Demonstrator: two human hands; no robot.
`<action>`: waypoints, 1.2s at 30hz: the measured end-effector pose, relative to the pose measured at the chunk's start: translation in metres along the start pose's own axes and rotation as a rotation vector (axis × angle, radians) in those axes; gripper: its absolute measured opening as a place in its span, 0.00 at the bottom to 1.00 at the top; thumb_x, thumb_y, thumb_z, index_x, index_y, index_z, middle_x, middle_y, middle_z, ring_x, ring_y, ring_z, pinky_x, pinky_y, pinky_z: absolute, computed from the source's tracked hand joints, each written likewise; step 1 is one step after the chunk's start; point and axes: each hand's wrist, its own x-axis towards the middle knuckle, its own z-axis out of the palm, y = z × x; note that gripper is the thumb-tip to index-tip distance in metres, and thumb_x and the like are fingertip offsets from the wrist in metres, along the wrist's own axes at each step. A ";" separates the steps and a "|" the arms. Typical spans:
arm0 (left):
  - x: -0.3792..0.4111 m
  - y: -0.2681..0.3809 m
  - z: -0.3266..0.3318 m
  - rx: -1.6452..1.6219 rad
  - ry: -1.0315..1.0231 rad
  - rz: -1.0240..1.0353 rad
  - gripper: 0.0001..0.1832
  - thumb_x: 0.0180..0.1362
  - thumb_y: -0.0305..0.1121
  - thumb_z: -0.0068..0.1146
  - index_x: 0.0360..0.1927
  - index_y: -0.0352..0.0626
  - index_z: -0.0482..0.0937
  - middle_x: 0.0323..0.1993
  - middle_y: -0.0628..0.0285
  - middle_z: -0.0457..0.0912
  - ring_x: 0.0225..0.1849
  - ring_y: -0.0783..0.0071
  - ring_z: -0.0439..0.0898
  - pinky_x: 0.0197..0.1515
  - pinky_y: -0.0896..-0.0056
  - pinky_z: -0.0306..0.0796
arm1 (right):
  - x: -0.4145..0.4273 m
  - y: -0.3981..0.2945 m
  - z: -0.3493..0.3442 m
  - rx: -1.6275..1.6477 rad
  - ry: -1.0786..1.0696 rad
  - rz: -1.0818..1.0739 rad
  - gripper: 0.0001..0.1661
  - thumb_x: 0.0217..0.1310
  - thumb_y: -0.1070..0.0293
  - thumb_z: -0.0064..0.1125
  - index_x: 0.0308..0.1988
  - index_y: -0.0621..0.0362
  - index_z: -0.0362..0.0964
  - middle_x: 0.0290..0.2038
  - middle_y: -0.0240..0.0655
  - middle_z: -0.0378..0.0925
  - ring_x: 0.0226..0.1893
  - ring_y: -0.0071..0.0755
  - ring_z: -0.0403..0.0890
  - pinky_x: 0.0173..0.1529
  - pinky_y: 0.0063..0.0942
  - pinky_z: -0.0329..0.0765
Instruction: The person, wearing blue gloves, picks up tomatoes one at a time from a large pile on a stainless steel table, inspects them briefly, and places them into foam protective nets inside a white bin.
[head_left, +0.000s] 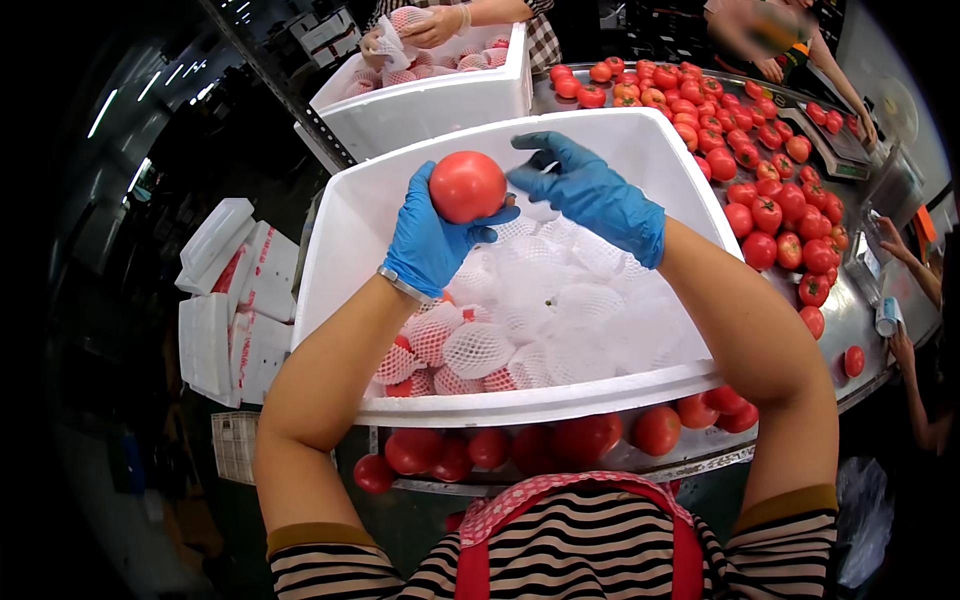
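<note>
My left hand (439, 240), in a blue disposable glove, holds a bare red tomato (469, 187) above a white polystyrene foam box (330, 270). To the right of that tomato is my right hand (581, 187), gloved in the same blue, with fingers spread and nothing between them; it looks slightly blurred. Below both hands, white foam mesh sleeves (478, 350) fill much of the box. Some sleeves at the near left wrap tomatoes (431, 337), while others look pale and flat.
Loose tomatoes (765, 214) cover the metal table (862, 330) at right, and several (491, 448) line its near edge. Behind stands another foam box (420, 105), where another person's hands (427, 30) hold a sleeved fruit. A weighing scale (829, 146) and stacked foam boxes (255, 300) flank me.
</note>
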 end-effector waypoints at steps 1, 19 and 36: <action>0.000 -0.001 -0.001 -0.008 0.044 -0.001 0.30 0.58 0.59 0.29 0.51 0.45 0.65 0.44 0.53 0.74 0.41 0.59 0.77 0.31 0.66 0.69 | -0.001 0.002 0.003 -0.064 -0.001 -0.090 0.33 0.53 0.55 0.59 0.54 0.61 0.60 0.43 0.42 0.69 0.38 0.31 0.74 0.39 0.24 0.74; -0.005 0.001 0.006 0.202 0.116 0.039 0.30 0.54 0.61 0.41 0.48 0.45 0.67 0.39 0.58 0.75 0.29 0.72 0.76 0.21 0.75 0.69 | -0.005 0.007 0.020 -0.008 -0.198 -0.240 0.49 0.52 0.57 0.60 0.64 0.52 0.37 0.57 0.46 0.58 0.54 0.37 0.66 0.54 0.30 0.66; -0.009 -0.010 0.018 0.231 0.063 0.148 0.28 0.56 0.61 0.39 0.46 0.47 0.69 0.36 0.63 0.76 0.32 0.77 0.74 0.24 0.78 0.65 | -0.008 -0.005 0.021 0.527 -0.219 -0.069 0.34 0.58 0.59 0.53 0.61 0.52 0.52 0.47 0.35 0.67 0.39 0.25 0.71 0.41 0.21 0.73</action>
